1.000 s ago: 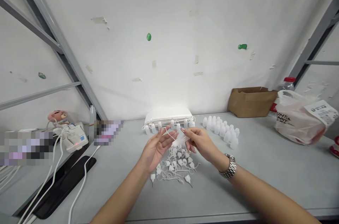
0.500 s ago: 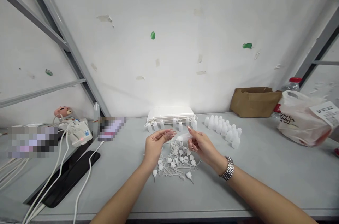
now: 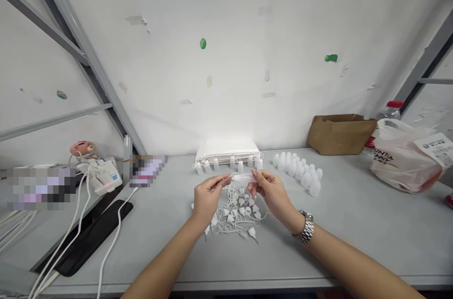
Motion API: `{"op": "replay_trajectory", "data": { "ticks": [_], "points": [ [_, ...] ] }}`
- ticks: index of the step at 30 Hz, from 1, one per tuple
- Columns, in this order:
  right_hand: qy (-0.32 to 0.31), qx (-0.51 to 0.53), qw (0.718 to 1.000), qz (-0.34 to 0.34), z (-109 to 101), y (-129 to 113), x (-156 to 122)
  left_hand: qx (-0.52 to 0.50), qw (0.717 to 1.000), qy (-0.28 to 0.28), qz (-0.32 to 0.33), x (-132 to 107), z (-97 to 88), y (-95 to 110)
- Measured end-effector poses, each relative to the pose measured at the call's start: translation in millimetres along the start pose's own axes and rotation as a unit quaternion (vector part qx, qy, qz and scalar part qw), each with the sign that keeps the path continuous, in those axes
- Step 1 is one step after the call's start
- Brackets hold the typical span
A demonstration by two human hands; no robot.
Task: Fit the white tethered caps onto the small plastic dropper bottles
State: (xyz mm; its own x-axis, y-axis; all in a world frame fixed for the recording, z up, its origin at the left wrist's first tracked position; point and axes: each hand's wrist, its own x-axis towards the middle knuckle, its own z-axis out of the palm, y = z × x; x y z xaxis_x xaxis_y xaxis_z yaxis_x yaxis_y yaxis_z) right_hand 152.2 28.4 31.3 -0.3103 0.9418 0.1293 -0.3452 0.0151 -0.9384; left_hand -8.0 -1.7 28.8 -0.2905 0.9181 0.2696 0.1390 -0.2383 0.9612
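Observation:
My right hand grips a small translucent white bottle, held sideways above the table. My left hand pinches a small white cap with a loop at the bottle's left end. Both hands meet over a pile of several loose white caps with loops on the grey table. A wristwatch sits on my right wrist.
A cluster of several uncapped white bottles stands to the right of my hands. A row of capped bottles lines a white box at the wall. A brown carton and plastic bag lie at the right. Cables and a black pad are at the left.
My left hand went from spread open to pinched on a cap, and both hands came together at the bottle's end.

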Motion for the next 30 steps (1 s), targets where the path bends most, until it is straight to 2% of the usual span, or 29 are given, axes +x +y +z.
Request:
{"op": "replay_trajectory", "data": {
  "ticks": [3,7,11,15,21,30],
  "points": [
    [-0.001,-0.005,1.0,-0.015,-1,1,-1,-0.01,1.0,-0.002,-0.005,0,-0.4,2],
    [0.013,-0.021,0.999,-0.03,-1,1,-2,-0.13,0.987,-0.036,-0.083,6,-3.8,5],
    [0.009,-0.071,0.996,-0.053,3,4,-6,-0.266,0.936,-0.089,-0.21,10,-6.6,1],
    [0.018,-0.123,0.989,-0.082,6,10,-10,-0.332,0.889,-0.099,-0.298,11,-4.7,-6],
    [0.028,-0.186,0.977,-0.097,4,17,-11,-0.351,0.877,-0.083,-0.318,9,-1.8,-7],
    [0.028,-0.208,0.97,-0.126,1,19,-12,-0.369,0.868,-0.063,-0.325,11,-2.6,-4]
  ]
}}
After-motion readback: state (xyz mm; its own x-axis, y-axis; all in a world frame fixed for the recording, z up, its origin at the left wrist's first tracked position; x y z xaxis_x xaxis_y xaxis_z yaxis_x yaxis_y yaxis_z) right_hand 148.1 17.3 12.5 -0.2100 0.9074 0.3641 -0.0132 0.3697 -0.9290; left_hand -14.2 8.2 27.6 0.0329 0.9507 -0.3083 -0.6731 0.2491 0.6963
